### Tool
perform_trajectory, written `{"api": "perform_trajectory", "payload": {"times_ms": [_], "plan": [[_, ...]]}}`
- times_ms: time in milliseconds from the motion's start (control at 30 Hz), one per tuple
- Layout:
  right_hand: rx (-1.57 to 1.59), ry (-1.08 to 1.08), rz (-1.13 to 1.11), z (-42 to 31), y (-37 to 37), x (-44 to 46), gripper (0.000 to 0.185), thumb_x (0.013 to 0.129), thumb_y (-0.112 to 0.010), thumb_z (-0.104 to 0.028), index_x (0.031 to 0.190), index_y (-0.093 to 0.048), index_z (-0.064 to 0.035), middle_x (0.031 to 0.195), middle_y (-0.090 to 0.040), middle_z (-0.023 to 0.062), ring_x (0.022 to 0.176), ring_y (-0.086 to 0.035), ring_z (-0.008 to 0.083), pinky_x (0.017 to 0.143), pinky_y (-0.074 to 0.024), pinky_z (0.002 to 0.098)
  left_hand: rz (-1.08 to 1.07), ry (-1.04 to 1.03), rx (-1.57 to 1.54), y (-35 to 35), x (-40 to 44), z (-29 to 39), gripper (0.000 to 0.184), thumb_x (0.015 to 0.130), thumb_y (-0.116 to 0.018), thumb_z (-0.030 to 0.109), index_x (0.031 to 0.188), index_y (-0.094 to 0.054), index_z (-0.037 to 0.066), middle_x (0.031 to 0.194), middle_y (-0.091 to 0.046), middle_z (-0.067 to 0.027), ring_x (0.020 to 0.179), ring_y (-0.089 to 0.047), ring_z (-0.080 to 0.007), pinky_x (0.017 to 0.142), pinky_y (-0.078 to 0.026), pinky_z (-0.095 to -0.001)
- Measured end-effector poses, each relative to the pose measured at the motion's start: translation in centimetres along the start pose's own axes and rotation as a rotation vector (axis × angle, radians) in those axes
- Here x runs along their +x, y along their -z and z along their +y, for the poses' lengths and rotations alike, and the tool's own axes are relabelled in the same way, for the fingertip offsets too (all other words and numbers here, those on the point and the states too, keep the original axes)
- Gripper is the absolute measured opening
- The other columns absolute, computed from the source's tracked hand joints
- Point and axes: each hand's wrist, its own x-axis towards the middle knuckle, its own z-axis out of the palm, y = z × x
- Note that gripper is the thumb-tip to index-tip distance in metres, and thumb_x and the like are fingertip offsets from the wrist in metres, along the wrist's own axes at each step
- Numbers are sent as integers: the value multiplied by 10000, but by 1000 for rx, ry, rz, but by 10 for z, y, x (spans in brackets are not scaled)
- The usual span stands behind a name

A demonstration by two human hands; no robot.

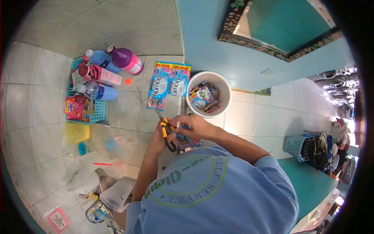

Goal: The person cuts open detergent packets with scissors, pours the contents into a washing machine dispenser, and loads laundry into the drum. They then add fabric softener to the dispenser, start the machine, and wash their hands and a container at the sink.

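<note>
Yellow and black plastic makes up the handles of the scissors (pixel 167 134), which sit between the two hands at the centre of the frame, their metal blades angled towards the upper left. The fingers of the left hand (pixel 157 141) are clamped on the handles; those of the right hand (pixel 194 126) bend in against them from the other side, but I cannot tell whether they grip. The blades end just beside the lower end of the blue sachet strips (pixel 159 84), which lie flat on the tiled surface (pixel 134 107) in the upper middle. A slip of the handles could push the tips into this thin film, and a pierced pouch would probably leak onto the smooth, glossy tiles. With both hands so close around one tool, a finger could also get pinched if the handles close suddenly. Right of the strips stands the round white bucket (pixel 229 93), smooth and hard-walled, with crinkled, glossy packets (pixel 203 96) inside; a swing of the right forearm might knock its rim. In the upper left, a teal lattice basket (pixel 99 112) holds more packets, with rounded plastic bottles, among them a purple bottle (pixel 127 60), crowded around it.
</note>
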Motion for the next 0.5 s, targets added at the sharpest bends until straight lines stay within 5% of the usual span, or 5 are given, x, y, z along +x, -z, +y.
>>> {"api": "perform_trajectory", "payload": {"times_ms": [100, 133, 233, 367, 500], "plan": [[396, -25, -28, -36, -4, -16, 311, 827, -617, -83, 1133, -570, -46, 729, -657, 95, 681, -635, 171, 660, -488, 315, -15, 114, -247, -21, -1, -1, 565, 805, -688, 181, 1256, -366, 74, 1086, -512, -39, 1000, -514, -141, 849, -442, -295], [472, 31, -20, -50, 0, -22, 323, 820, -605, -7, 1141, -568, -21, 720, -654, 48, 705, -588, 83, 692, -461, 260, -91, 1, -281, -30, -4, -1, 578, 793, -707, 185, 1251, -373, 71, 1095, -513, -39, 997, -521, -136, 832, -453, -282], [648, 89, 75, -58, -5, -43, 276, 827, -588, 20, 1103, -585, 2, 728, -658, 30, 743, -574, 63, 712, -448, 242, -194, -143, -366, -56, -14, 4, 596, 765, -743, 182, 1231, -392, 63, 1101, -520, -41, 988, -537, -127, 791, -477, -259], [575, 244, 363, -62, 8, -74, 249, 805, -621, 45, 1044, -618, -21, 771, -629, 31, 875, -571, 99, 873, -415, 271, -149, -226, -476, -79, -18, 16, 573, 723, -765, 89, 1183, -425, 56, 1071, -540, -48, 945, -560, -122, 732, -499, -243], [218, 251, 551, -67, 22, -103, 198, 849, -608, -44, 1045, -613, -16, 875, -638, 37, 809, -571, 82, 796, -449, 260, -36, -294, -253, -103, -22, 35, 566, 684, -730, -45, 1152, -435, 71, 1022, -548, -51, 866, -579, -126, 731, -509, -254]]}}
